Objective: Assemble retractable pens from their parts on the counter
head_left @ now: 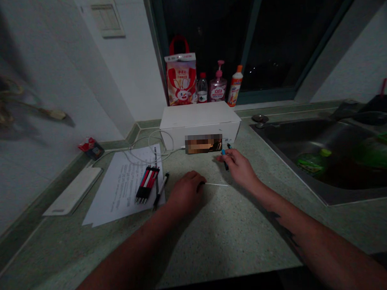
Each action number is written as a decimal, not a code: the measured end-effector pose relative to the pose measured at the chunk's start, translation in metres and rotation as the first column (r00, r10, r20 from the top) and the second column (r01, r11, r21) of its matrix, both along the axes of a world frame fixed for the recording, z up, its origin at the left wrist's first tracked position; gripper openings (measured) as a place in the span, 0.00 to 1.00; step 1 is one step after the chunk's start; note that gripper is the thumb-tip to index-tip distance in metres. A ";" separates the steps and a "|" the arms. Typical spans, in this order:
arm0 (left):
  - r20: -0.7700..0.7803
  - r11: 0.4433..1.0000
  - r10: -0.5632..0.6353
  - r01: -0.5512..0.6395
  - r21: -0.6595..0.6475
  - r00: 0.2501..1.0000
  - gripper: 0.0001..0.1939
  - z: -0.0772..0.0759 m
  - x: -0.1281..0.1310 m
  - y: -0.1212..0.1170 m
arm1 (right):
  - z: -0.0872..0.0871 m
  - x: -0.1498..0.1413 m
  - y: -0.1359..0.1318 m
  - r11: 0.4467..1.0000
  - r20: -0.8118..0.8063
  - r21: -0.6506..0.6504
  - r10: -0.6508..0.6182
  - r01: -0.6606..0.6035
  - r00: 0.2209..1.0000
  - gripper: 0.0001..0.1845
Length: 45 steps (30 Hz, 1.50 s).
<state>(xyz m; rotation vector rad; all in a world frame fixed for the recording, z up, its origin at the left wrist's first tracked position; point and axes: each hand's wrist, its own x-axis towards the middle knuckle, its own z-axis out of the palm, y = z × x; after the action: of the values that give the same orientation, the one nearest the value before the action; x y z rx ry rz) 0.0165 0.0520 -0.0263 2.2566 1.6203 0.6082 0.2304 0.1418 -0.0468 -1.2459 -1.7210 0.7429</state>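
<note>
My right hand is closed in a pinch on a pen part with a blue end and a dark lower end. To its left, my left hand rests low over the counter with curled fingers. From those fingers a thin white rod like a pen refill points right, dark where it meets them. A small dark piece lies just beyond my right hand. Left of my left hand, a row of red, white and black pens and a separate black-and-white pen lie on printed sheets.
A phone with a white cable leans on a white box. Behind stand a red bag and several bottles. A white power bank and a small packet lie left. The sink is on the right.
</note>
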 end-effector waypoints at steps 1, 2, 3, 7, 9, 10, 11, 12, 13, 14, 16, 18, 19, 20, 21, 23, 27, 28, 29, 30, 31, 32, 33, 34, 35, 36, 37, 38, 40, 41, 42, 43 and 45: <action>-0.044 1.000 -0.019 0.019 -0.009 0.999 0.11 0.001 0.002 -0.002 | 0.000 -0.001 0.000 1.000 -0.020 -0.003 0.007 -0.007 1.000 0.09; -0.090 0.999 -0.030 0.029 -0.014 0.995 0.11 0.003 0.005 -0.004 | -0.001 -0.002 0.000 1.000 -0.031 -0.003 0.015 -0.015 0.999 0.09; -0.131 0.999 -0.039 0.038 -0.014 0.991 0.10 0.004 0.007 -0.006 | 0.000 -0.002 -0.001 1.000 -0.030 0.000 0.024 -0.024 0.999 0.10; -0.132 1.000 -0.027 0.029 0.011 0.991 0.07 0.006 0.011 -0.009 | 0.004 -0.003 -0.007 0.995 0.082 0.082 0.052 -0.059 0.995 0.11; -0.011 0.998 0.051 -0.051 0.025 0.999 0.08 0.002 0.010 -0.007 | 0.009 -0.003 -0.011 0.975 0.185 0.182 0.097 -0.131 0.978 0.10; 0.075 0.994 0.102 -0.103 0.019 0.992 0.11 0.000 0.009 -0.006 | 0.011 -0.004 -0.013 0.955 0.243 0.234 0.125 -0.183 0.962 0.10; 0.168 0.989 0.146 -0.148 0.001 0.975 0.14 -0.002 0.009 -0.004 | 0.014 -0.005 -0.016 0.932 0.301 0.277 0.148 -0.235 0.942 0.10; 0.259 0.984 0.178 -0.177 -0.029 0.949 0.16 -0.004 0.009 -0.002 | 0.017 -0.005 -0.018 0.910 0.356 0.308 0.161 -0.279 0.920 0.10; 0.336 0.980 0.198 -0.187 -0.066 0.921 0.17 -0.005 0.009 -0.001 | 0.020 -0.006 -0.020 0.889 0.403 0.332 0.168 -0.315 0.900 0.10; 0.398 0.978 0.207 -0.181 -0.102 0.894 0.17 -0.006 0.009 0.001 | 0.022 -0.007 -0.022 0.870 0.440 0.351 0.173 -0.346 0.881 0.10; 0.467 0.977 0.201 -0.145 -0.154 0.861 0.15 -0.007 0.009 0.004 | 0.025 -0.010 -0.025 0.835 0.494 0.378 0.182 -0.399 0.850 0.10; 0.490 0.977 0.197 -0.130 -0.168 0.849 0.11 -0.007 0.009 0.005 | 0.025 -0.011 -0.027 0.804 0.528 0.403 0.185 -0.437 0.829 0.12; 0.492 0.978 0.197 -0.133 -0.164 0.848 0.10 -0.007 0.009 0.006 | 0.025 -0.012 -0.027 0.792 0.543 0.415 0.180 -0.448 0.820 0.13; 0.490 0.978 0.200 -0.139 -0.158 0.848 0.09 -0.007 0.008 0.007 | 0.025 -0.012 -0.027 0.783 0.556 0.425 0.171 -0.455 0.813 0.13; 0.488 0.977 0.205 -0.149 -0.152 0.849 0.08 -0.007 0.008 0.007 | 0.024 -0.012 -0.027 0.775 0.567 0.433 0.163 -0.460 0.808 0.13; 0.485 0.976 0.215 -0.163 -0.146 0.848 0.07 -0.007 0.006 0.008 | 0.023 -0.013 -0.027 0.767 0.583 0.443 0.147 -0.464 0.799 0.12; 0.488 0.973 0.224 -0.169 -0.155 0.844 0.07 -0.005 0.006 0.010 | 0.024 -0.013 -0.026 0.764 0.606 0.445 0.128 -0.468 0.785 0.12; 0.489 0.973 0.224 -0.169 -0.156 0.843 0.07 -0.005 0.006 0.010 | 0.024 -0.013 -0.026 0.766 0.608 0.440 0.130 -0.469 0.783 0.13; 0.490 0.973 0.227 -0.172 -0.156 0.841 0.07 -0.004 0.007 0.011 | 0.025 -0.013 -0.026 0.772 0.605 0.431 0.138 -0.468 0.784 0.13; 0.491 0.972 0.232 -0.178 -0.156 0.840 0.07 -0.004 0.007 0.011 | 0.025 -0.013 -0.027 0.781 0.598 0.418 0.148 -0.464 0.788 0.13; 0.490 0.970 0.240 -0.187 -0.154 0.838 0.07 -0.005 0.006 0.012 | 0.025 -0.013 -0.027 0.795 0.588 0.400 0.159 -0.456 0.793 0.13; 0.486 0.968 0.249 -0.199 -0.153 0.838 0.07 -0.005 0.006 0.012 | 0.025 -0.014 -0.027 0.812 0.575 0.379 0.169 -0.444 0.800 0.12; 0.480 0.966 0.259 -0.212 -0.151 0.838 0.07 -0.006 0.005 0.013 | 0.024 -0.014 -0.027 0.831 0.562 0.355 0.176 -0.427 0.809 0.11; 0.471 0.964 0.266 -0.223 -0.147 0.841 0.07 -0.007 0.004 0.014 | 0.022 -0.014 -0.027 0.854 0.546 0.328 0.178 -0.404 0.819 0.10; 0.455 0.962 0.271 -0.234 -0.138 0.848 0.07 -0.009 0.002 0.014 | 0.020 -0.014 -0.027 0.879 0.525 0.299 0.174 -0.372 0.833 0.11; 0.429 0.962 0.274 -0.244 -0.124 0.861 0.06 -0.010 0.001 0.015 | 0.017 -0.014 -0.026 0.904 0.495 0.269 0.166 -0.332 0.853 0.11; 0.395 0.962 0.273 -0.251 -0.105 0.877 0.07 -0.012 -0.001 0.016 | 0.014 -0.014 -0.025 0.928 0.459 0.237 0.155 -0.289 0.875 0.12; 0.353 0.964 0.267 -0.255 -0.081 0.897 0.07 -0.013 -0.002 0.017 | 0.011 -0.015 -0.023 0.947 0.420 0.207 0.141 -0.246 0.896 0.12; 0.261 0.970 0.241 -0.242 -0.028 0.935 0.07 -0.016 -0.004 0.018 | 0.005 -0.016 -0.020 0.968 0.370 0.155 0.128 -0.197 0.920 0.13; 0.217 0.974 0.223 -0.227 -0.007 0.950 0.08 -0.017 -0.005 0.019 | 0.002 -0.016 -0.019 0.971 0.372 0.140 0.129 -0.193 0.919 0.12; 0.177 0.978 0.204 -0.209 0.007 0.963 0.08 -0.018 -0.005 0.019 | 0.000 -0.017 -0.018 0.970 0.393 0.132 0.136 -0.202 0.910 0.12; 0.142 0.981 0.188 -0.191 0.013 0.972 0.08 -0.019 -0.005 0.019 | -0.001 -0.017 -0.017 0.967 0.425 0.130 0.147 -0.221 0.893 0.11; 0.096 0.986 0.163 -0.165 0.008 0.982 0.08 -0.020 -0.005 0.019 | -0.002 -0.017 -0.016 0.954 0.493 0.133 0.172 -0.270 0.853 0.09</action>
<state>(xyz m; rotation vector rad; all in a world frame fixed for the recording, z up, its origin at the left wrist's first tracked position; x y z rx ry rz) 0.0115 0.0708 -0.0460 2.0842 1.7712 0.7593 0.2131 0.1259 -0.0490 -1.1632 -2.3138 0.3905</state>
